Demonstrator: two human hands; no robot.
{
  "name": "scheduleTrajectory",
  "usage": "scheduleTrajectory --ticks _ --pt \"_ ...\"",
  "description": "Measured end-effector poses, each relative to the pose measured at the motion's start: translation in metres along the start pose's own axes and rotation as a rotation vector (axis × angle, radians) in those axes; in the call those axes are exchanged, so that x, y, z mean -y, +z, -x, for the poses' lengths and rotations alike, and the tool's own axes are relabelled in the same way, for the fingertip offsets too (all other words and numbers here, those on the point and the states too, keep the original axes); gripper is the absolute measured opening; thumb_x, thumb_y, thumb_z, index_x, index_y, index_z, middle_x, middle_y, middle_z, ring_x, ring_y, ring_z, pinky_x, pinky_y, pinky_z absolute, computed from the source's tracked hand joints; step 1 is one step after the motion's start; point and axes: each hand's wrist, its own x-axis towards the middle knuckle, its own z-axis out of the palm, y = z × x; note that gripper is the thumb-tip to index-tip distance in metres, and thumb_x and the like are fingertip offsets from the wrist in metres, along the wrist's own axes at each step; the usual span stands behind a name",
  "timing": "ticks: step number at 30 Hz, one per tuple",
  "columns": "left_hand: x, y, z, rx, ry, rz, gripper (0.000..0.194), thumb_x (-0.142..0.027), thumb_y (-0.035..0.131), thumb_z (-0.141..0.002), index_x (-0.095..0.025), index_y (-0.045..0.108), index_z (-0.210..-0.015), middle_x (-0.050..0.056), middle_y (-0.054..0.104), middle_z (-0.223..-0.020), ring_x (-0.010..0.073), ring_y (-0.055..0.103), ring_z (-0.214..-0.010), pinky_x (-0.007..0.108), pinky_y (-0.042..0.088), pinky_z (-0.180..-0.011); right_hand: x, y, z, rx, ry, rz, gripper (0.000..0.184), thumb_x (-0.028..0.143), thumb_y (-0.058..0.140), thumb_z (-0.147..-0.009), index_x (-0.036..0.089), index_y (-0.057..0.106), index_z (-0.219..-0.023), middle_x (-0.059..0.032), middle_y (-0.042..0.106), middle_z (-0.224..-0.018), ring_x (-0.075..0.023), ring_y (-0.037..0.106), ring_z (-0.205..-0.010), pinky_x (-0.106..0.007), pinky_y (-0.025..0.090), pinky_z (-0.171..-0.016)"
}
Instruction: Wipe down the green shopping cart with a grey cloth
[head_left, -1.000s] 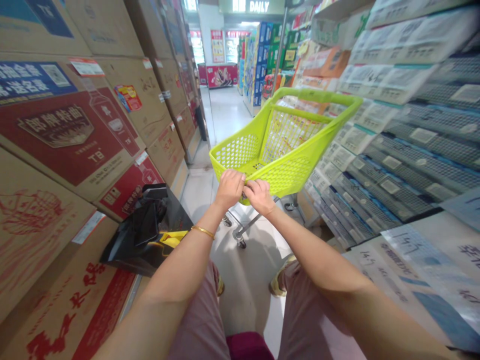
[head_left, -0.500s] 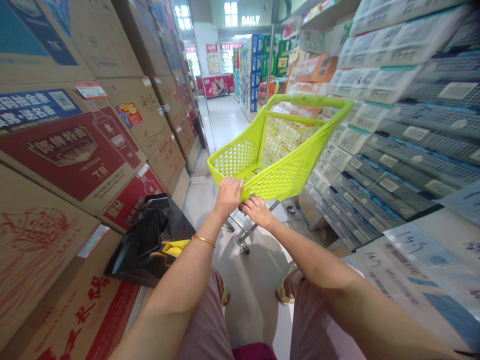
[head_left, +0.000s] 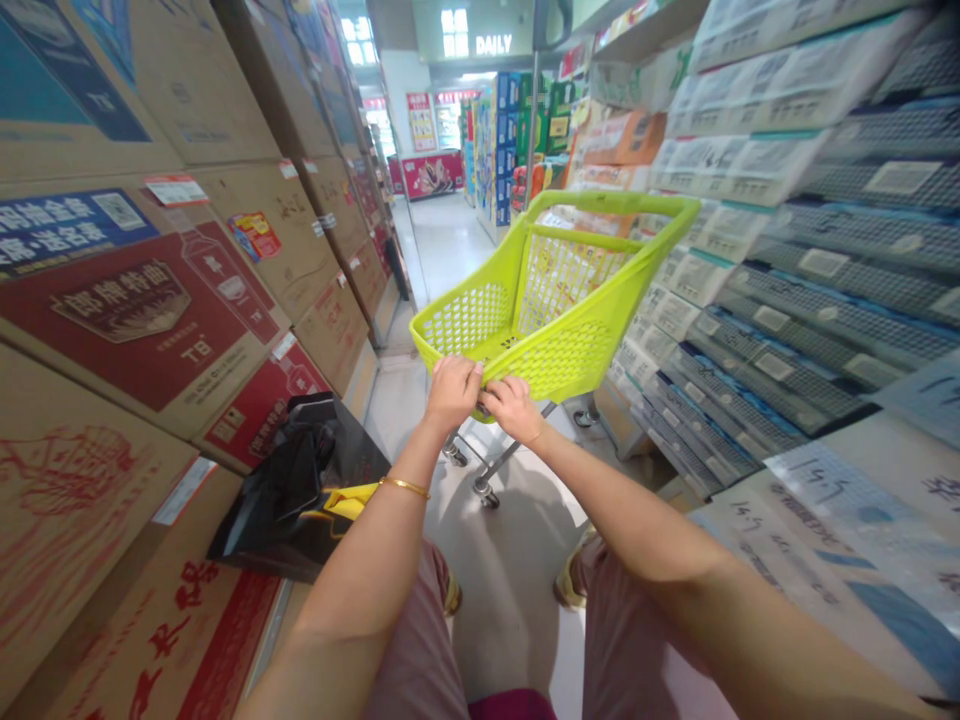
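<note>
A lime-green shopping cart [head_left: 555, 360] stands in the aisle, its low front end turned toward me and its handle at the far right. My left hand [head_left: 454, 392] is closed over the front rim of the basket, with a gold bracelet [head_left: 405, 487] on that forearm. Right beside it, my right hand [head_left: 511, 406] has its fingers curled at the same front edge, slightly lower. What lies under the right fingertips is partly hidden. No goods show inside the basket. Grey caster wheels [head_left: 486, 491] sit on the floor below.
Stacked cartons [head_left: 135, 300] wall the left side. Against them rests a black bag [head_left: 300, 490] with a yellow item [head_left: 346, 503] in it. Packaged goods [head_left: 780, 300] are piled along the right. A metal pole [head_left: 535, 130] rises behind the cart; the tiled aisle [head_left: 447, 240] runs ahead.
The view has shifted slightly, so the cart and shelves sit a little further left. My right hand has moved slightly up against the cart's front edge; the left keeps its hold.
</note>
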Motion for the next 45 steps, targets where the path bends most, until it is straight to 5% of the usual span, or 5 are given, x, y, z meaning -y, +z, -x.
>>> scheduleTrajectory --ticks 6,16,24,32,45 --pt "0.002 -0.002 -0.003 0.011 -0.034 -0.076 0.035 -0.030 0.031 -0.093 -0.020 0.046 -0.064 0.006 0.056 -0.070 0.0202 0.050 -0.077 0.036 0.036 -0.076 0.004 0.011 0.017 0.125 -0.070 -0.057 0.021 0.026 0.045 -0.091 0.026 0.064 -0.099 -0.0039 0.061 -0.100 -0.0195 0.039 -0.098 -0.033 0.028 -0.085" --pt "0.001 -0.011 0.002 0.012 -0.050 0.057 0.041 -0.033 0.027 -0.094 -0.020 0.049 -0.063 0.005 0.058 -0.068 0.0183 0.051 -0.073 0.034 0.038 -0.073 0.002 -0.011 -0.019 -0.141 0.057 -0.090 0.027 0.019 0.043 -0.089 0.029 0.064 -0.103 -0.0046 0.055 -0.095 -0.0188 0.040 -0.096 -0.033 0.032 -0.087" --pt "0.002 -0.001 0.000 -0.025 -0.099 0.164 0.044 -0.039 0.025 -0.095 -0.020 0.045 -0.061 0.004 0.055 -0.065 0.0178 0.050 -0.067 0.034 0.037 -0.068 -0.011 -0.014 -0.027 -0.081 0.066 -0.072 0.029 0.017 0.045 -0.087 0.033 0.064 -0.103 -0.0031 0.054 -0.099 -0.0190 0.038 -0.098 -0.032 0.034 -0.088" --pt "-0.005 0.007 0.002 -0.049 -0.149 0.045 0.035 -0.034 0.027 -0.094 -0.022 0.039 -0.063 0.006 0.054 -0.068 0.0209 0.050 -0.074 0.036 0.036 -0.072 -0.044 -0.016 -0.020 -0.259 0.349 -0.091 0.030 0.012 0.039 -0.086 0.024 0.062 -0.101 -0.0066 0.050 -0.102 -0.0205 0.037 -0.101 -0.037 0.036 -0.092" --pt "-0.005 0.006 0.002 -0.049 -0.152 0.024 0.033 -0.028 0.029 -0.091 -0.022 0.037 -0.059 0.006 0.054 -0.065 0.0211 0.049 -0.072 0.038 0.036 -0.073 -0.023 -0.027 -0.029 -0.052 0.162 -0.174 0.032 0.015 0.037 -0.089 0.026 0.062 -0.105 -0.0061 0.053 -0.108 -0.0207 0.036 -0.104 -0.038 0.033 -0.095"
